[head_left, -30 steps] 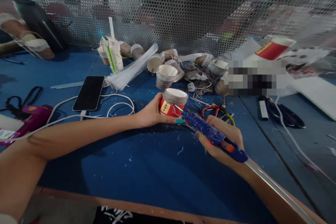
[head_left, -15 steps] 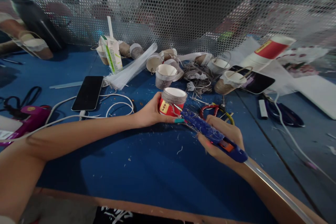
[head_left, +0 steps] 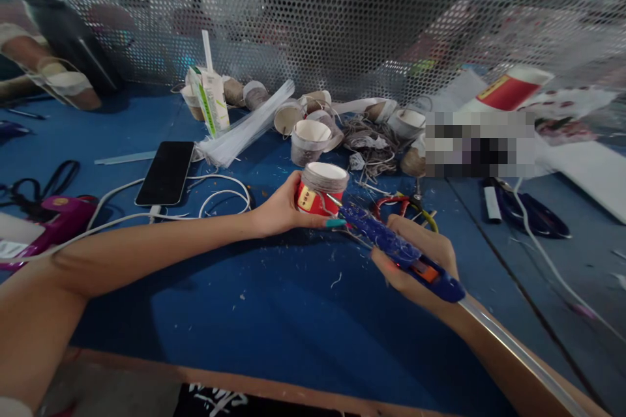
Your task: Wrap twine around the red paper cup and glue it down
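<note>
Left hand (head_left: 281,212) grips cup (head_left: 312,201); right hand (head_left: 430,254) holds glue gun (head_left: 379,231), nozzle (head_left: 335,200) at cup's side. Gluing, likely; next needs steady aim.

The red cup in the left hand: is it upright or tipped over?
Upright: the red cup shows its open white mouth at the top, above the red side, where the left hand holds it.
</note>
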Demonstrator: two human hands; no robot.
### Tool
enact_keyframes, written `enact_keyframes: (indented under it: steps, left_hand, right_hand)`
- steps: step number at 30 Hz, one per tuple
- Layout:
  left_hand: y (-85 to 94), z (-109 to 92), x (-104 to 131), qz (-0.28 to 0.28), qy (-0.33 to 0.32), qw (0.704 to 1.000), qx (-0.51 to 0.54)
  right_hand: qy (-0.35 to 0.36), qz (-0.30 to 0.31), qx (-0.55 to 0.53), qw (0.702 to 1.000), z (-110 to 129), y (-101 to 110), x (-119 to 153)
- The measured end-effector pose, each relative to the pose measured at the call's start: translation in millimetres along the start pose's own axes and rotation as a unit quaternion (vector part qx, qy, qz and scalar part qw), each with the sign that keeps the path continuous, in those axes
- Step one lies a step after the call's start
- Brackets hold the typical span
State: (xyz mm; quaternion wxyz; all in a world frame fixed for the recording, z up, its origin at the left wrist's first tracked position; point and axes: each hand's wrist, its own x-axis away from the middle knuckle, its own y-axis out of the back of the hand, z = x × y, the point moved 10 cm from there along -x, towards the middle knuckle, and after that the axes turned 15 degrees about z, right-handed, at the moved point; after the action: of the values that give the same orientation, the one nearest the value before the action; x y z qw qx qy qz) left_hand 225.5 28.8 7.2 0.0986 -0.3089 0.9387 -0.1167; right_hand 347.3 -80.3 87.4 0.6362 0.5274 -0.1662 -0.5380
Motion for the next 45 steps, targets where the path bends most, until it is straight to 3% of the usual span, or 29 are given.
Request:
enact_keyframes:
  steps: [6,30,45]
  left_hand:
    - [-2.1,1.4,-1.7,0.03,-0.016,0.999,0.014]
    - [-3.4,-0.1,-3.1,0.061,-0.029,0.996,0.063]
    - [-6.8,-6.4,-2.4,0.056,-0.023,0.998,0.012]
  right_hand:
    - [-0.015,-0.005,0.008,1.0,-1.8,0.7,0.9]
    - [-0.021,0.008,0.003,1.0,3.8,4.8,-2.4]
    - [-0.026,0.006,0.006,1.0,-0.5,1.5,1.1]
